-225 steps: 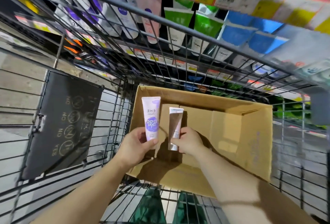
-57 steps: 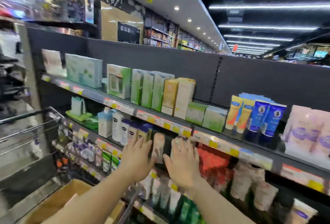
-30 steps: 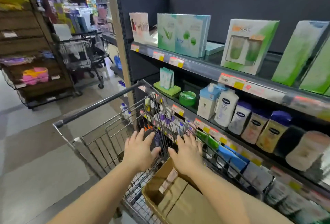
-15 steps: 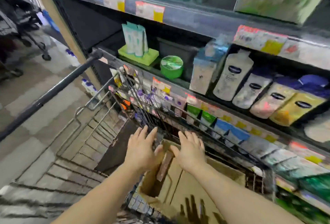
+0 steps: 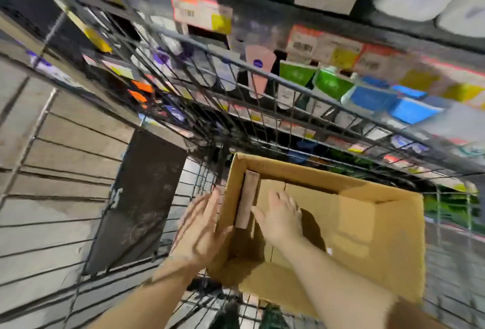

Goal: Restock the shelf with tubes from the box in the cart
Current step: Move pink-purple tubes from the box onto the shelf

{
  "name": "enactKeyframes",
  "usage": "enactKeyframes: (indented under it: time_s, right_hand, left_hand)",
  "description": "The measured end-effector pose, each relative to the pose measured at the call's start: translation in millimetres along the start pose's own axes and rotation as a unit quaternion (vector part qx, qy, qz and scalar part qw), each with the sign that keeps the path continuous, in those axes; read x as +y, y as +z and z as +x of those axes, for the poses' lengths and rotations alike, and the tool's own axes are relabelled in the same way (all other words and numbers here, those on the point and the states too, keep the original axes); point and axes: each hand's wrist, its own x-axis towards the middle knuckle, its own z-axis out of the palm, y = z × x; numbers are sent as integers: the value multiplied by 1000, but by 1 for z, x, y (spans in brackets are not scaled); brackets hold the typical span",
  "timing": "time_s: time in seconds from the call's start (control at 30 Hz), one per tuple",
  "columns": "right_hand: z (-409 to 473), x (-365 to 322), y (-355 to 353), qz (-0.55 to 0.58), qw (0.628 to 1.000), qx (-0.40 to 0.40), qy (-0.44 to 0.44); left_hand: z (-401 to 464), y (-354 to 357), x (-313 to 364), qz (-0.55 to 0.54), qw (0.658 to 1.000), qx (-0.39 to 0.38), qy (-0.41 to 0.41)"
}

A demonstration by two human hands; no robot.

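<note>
At the far left, the cart's [image 5: 78, 197] wire side and a dark panel [image 5: 136, 202] stand over the grey floor. Next comes the left hand [image 5: 202, 229], fingers straight and spread, its grip apart and holding nothing; it hovers at the box's left wall, though blur hides whether it touches the cardboard. The box [image 5: 380, 250] sits in the cart, flaps up. One brownish tube [image 5: 246, 200] leans upright against the inside of its left wall. Just right of that tube, the right hand [image 5: 280, 218] reaches into the box, fingers loosely extended, grip also apart and on nothing yet. The rest of the box's inside that shows is bare cardboard; what the hands and walls hide cannot be told. Above and to the right, the shelf [image 5: 315, 47] carries rows of tubes behind the cart's wire. By my reading the task is near its end: this one visible tube remains to be picked up and shelved.
</note>
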Motion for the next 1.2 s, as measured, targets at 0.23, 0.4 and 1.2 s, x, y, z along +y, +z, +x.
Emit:
enactKeyframes:
  time_s: [0.23,0.4,1.2]
  right_hand:
    - [46,-11,51,61,998,5,7]
    - [53,-14,59,87,995,21,38]
    - [-100,5,-108,438,898,33,-30]
  left_hand:
    - [9,43,-47,22,1000,-5,6]
    - [11,41,-51,23,999,6,30]
    - [-21,-92,108,-62,991,-91,76]
